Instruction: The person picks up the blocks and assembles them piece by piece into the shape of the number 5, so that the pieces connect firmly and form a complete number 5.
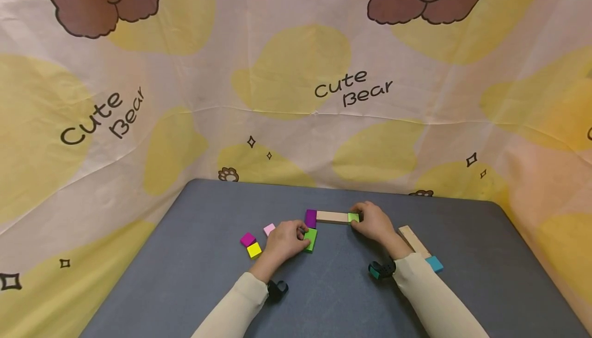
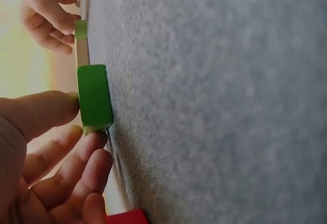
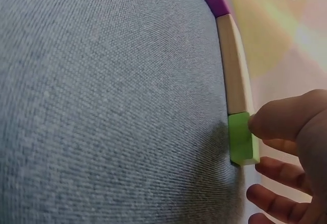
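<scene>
My left hand point(image 1: 285, 240) holds a green block point(image 1: 310, 240) between thumb and fingers. In the left wrist view the thumb lies on the side of this green block point(image 2: 95, 96), with fingertips at its lower end. My right hand point(image 1: 375, 223) pinches a light green block point(image 1: 353, 218) at the right end of a row. In the right wrist view the thumb touches the top edge of that light green block point(image 3: 240, 138). A long plain wood block point(image 1: 332, 217) lies against it, and a purple block point(image 1: 311, 218) adjoins the wood's left end, just beyond the green block.
Left of my left hand lie a magenta block point(image 1: 248, 240), a yellow block point(image 1: 254, 250) and a partly hidden pink block point(image 1: 269, 229). Beside my right forearm are another wood block point(image 1: 414, 241) and a blue block point(image 1: 434, 264). A printed cloth point(image 1: 287, 137) hangs behind the grey table point(image 1: 185, 286).
</scene>
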`<state>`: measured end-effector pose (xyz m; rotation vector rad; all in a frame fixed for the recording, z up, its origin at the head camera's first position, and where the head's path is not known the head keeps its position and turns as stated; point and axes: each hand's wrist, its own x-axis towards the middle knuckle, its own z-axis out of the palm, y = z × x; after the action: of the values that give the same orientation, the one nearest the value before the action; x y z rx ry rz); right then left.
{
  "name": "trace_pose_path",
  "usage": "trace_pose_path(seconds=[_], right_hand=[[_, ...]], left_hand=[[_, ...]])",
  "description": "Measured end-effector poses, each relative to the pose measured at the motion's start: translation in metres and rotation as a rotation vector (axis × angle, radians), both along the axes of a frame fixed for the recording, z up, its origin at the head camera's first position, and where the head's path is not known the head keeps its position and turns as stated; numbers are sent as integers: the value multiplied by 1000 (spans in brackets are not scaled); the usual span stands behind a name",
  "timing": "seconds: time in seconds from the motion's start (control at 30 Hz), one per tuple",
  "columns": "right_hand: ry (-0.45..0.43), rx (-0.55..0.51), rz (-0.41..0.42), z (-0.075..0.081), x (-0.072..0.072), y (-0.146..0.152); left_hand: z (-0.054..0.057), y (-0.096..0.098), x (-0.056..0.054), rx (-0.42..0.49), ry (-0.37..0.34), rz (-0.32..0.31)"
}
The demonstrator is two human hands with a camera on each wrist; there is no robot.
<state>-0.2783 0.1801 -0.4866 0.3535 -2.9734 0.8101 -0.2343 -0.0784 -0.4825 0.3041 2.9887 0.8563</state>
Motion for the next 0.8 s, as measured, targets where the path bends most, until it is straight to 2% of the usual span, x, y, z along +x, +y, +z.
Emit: trace_pose_path(seconds=[0.27,0.53,0.8], right_hand=[[19,-29,-9,11,12,9],[47,-30,-20,33,28,28],[53,-30,-73,49,44,69]], left_hand=[[-4,5,4,143,-30,26],[-6,8,6,180,-32,67],[-7,7,5,195,-20,88]])
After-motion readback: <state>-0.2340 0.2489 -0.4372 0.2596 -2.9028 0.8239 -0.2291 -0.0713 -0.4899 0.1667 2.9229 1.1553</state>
